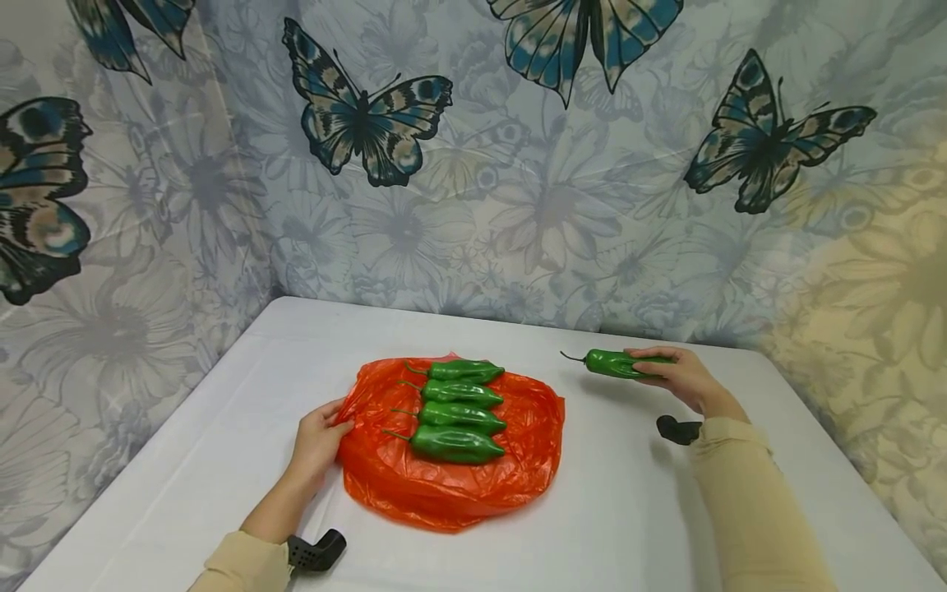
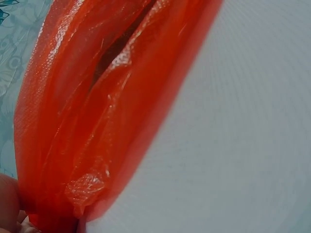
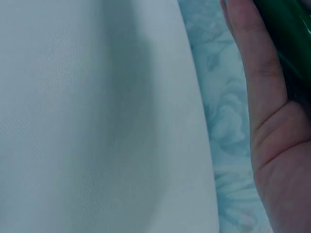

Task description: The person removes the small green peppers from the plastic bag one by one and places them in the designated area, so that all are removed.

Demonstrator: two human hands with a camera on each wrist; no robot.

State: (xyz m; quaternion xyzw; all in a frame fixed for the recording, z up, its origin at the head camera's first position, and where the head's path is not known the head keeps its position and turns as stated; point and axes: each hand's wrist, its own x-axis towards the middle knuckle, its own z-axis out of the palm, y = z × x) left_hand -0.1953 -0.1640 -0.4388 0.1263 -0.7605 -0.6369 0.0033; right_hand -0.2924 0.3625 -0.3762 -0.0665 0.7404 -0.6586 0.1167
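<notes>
I find my left hand point(image 1: 318, 441) pinching the red bag point(image 1: 444, 503) beneath four green peppers point(image 1: 462, 417). My right hand point(image 1: 679, 378) grips a fifth pepper point(image 1: 610, 363).

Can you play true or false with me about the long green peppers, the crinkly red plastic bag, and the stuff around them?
1. Four long, glossy green peppers lie in a row on the crinkled red plastic bag. True.
2. The left hand is holding a pepper. False: the left hand grips the edge of the bag.
3. The right hand holds a fifth long green pepper. True.
4. That fifth pepper is touching the bag. False: it is apart from the bag, off to its right.
5. The bag lies on a flat white tabletop. True.
6. The wall behind has big fish on it. False: it has big blue, black and tan butterflies.
</notes>
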